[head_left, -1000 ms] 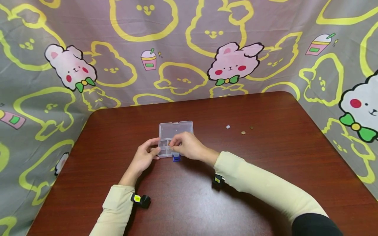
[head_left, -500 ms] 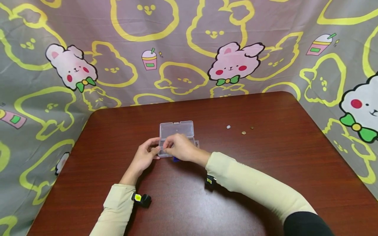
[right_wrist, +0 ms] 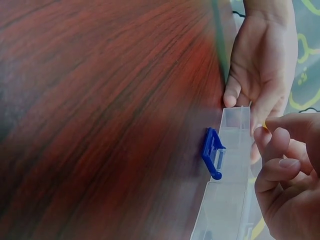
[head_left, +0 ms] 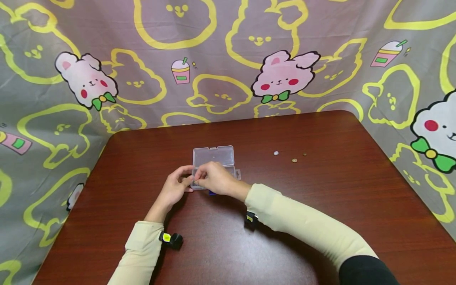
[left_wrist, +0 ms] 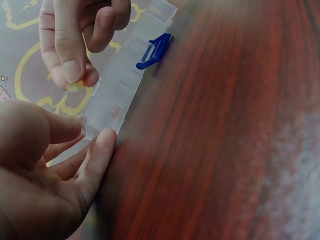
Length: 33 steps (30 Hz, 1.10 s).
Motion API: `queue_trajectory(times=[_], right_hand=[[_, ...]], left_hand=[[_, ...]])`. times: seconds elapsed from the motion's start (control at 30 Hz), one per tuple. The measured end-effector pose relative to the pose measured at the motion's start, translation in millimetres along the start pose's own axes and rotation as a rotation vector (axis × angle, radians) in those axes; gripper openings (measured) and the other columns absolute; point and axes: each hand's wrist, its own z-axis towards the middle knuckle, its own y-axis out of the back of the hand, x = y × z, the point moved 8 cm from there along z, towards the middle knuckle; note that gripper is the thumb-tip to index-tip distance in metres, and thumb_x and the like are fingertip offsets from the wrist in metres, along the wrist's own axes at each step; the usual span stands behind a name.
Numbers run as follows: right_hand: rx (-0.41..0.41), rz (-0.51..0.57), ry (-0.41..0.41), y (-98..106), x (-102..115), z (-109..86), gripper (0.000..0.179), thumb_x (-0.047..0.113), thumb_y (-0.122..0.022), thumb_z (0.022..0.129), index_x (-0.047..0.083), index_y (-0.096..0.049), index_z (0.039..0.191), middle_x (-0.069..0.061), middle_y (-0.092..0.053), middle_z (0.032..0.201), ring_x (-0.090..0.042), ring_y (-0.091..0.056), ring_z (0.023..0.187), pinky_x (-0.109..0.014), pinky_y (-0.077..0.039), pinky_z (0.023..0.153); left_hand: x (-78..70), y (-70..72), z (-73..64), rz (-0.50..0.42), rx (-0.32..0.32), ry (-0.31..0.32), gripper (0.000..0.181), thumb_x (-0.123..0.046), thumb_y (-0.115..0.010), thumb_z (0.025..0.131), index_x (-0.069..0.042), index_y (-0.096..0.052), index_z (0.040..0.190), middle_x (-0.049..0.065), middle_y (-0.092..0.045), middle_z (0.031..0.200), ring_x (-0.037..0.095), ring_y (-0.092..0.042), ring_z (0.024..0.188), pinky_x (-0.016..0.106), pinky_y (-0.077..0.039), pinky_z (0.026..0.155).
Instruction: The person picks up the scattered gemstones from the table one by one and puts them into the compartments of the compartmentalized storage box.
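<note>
A clear plastic compartment box (head_left: pixel 213 155) stands on the table with its lid raised at the back. Its blue latch (left_wrist: pixel 154 51) hangs at the front side. My left hand (head_left: pixel 173 188) grips the box's left end between thumb and fingers. Over the left compartments, my right hand (head_left: pixel 217 179) pinches a small yellow piece (left_wrist: pixel 74 87) between thumb and forefinger; its exact kind is too small to tell. A faint reddish spot shows through the box wall in the left wrist view. In the head view the right hand covers much of the compartments.
To the right of the box lie a small white piece (head_left: pixel 276 153), a tan round piece (head_left: pixel 294 160) and a tiny dark brownish one (head_left: pixel 304 154). The brown table (head_left: pixel 320 198) meets a patterned curtain (head_left: pixel 221 59) at the back and sides.
My right hand has shifted left across the box, toward its left-end compartments, uncovering the box's right side. The left hand has kept its grip on the left end.
</note>
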Motion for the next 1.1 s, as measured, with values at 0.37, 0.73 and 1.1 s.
queue_trajectory(times=[0.37, 0.73, 1.1], right_hand=[[-0.007, -0.017, 0.002, 0.3, 3.0, 0.0, 0.004, 0.009, -0.077, 0.087, 0.008, -0.074, 0.085, 0.005, -0.071, 0.076, -0.002, -0.058, 0.066, -0.016, -0.047, 0.060], [-0.009, 0.010, 0.001, -0.1, 2.0, -1.0, 0.003, 0.007, -0.078, 0.087, 0.006, -0.075, 0.086, 0.004, -0.072, 0.077, -0.002, -0.058, 0.065, -0.017, -0.048, 0.060], [0.001, 0.028, -0.009, 4.6, -4.3, -3.6, 0.003, 0.003, -0.074, 0.086, 0.004, -0.076, 0.088, 0.004, -0.070, 0.076, -0.003, -0.060, 0.064, -0.016, -0.050, 0.060]], left_hand=[[0.8, -0.8, 0.5, 0.012, 0.004, 0.011, 0.036, 0.003, -0.054, 0.101, 0.004, -0.054, 0.137, 0.027, -0.057, 0.125, 0.013, -0.063, 0.086, 0.026, -0.060, 0.067], [1.9, -0.5, 0.6, 0.022, 0.008, 0.018, 0.036, 0.002, -0.054, 0.101, 0.003, -0.053, 0.138, 0.027, -0.056, 0.127, 0.014, -0.062, 0.086, 0.026, -0.059, 0.069], [2.4, -0.7, 0.9, 0.010, -0.001, 0.017, 0.036, 0.004, -0.054, 0.101, 0.005, -0.053, 0.137, 0.028, -0.053, 0.131, 0.020, -0.062, 0.089, 0.028, -0.060, 0.068]])
